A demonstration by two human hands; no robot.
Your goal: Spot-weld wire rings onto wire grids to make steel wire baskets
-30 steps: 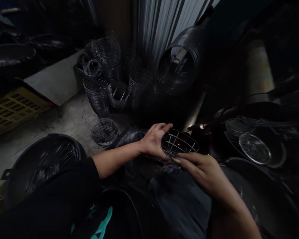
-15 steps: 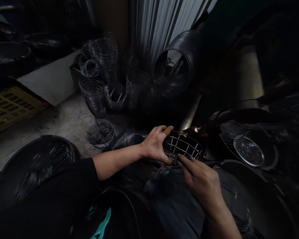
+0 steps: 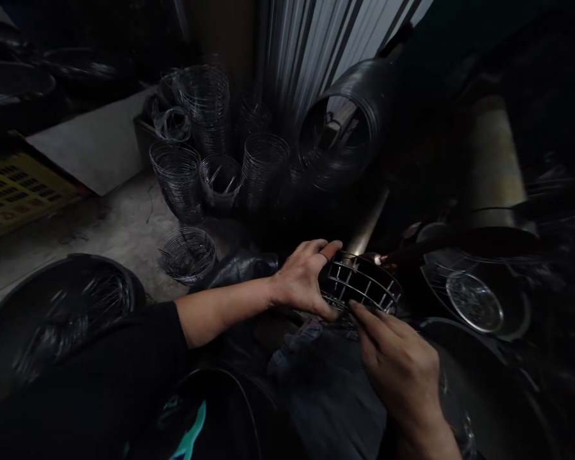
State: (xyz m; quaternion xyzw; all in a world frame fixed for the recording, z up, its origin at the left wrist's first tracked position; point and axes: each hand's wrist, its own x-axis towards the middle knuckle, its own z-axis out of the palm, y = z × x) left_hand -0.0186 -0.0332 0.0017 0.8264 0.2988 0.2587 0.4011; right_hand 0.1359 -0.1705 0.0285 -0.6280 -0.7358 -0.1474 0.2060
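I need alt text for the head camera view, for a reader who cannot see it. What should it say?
In a dim workshop, the person's left hand grips a small round wire cage while the right hand touches its near rim. A small glow shows at its far edge. Stacks of wire rings stand on the concrete floor behind.

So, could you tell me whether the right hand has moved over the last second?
Yes. The right hand has drawn in toward the body, lower in view, while the wire cage and left hand kept their place.

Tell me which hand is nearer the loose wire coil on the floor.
Left. The left hand grips the wire cage, right of the coil; the right hand sits farther right, below it.
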